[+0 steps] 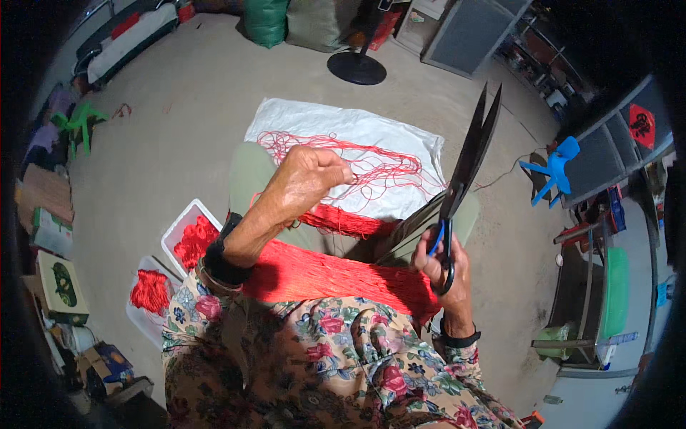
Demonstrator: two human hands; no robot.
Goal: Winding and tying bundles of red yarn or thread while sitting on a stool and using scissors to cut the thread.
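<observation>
My right hand (444, 275) grips a large pair of scissors (464, 161) by its dark handles, blades pointing up and away, slightly parted. Fingers pinched, my left hand (307, 179) hovers over the lap; thin red cord seems to be at its fingertips, though the exact strand is hard to make out. Across my lap lies a thick hank of red cord (321, 275). A second, narrower red bundle (346, 222) lies beyond it, between the knees. Loose red strands (386, 163) spread over a white sheet (300, 118) on the floor.
On the left stand a white bin (171, 232) and a pale tray (139, 318), both with red hanks. A black round stand base (357, 68) is beyond the sheet. A green stool (82, 121) is far left, a blue stool (554, 171) at right. Boxes (61, 282) line the left edge.
</observation>
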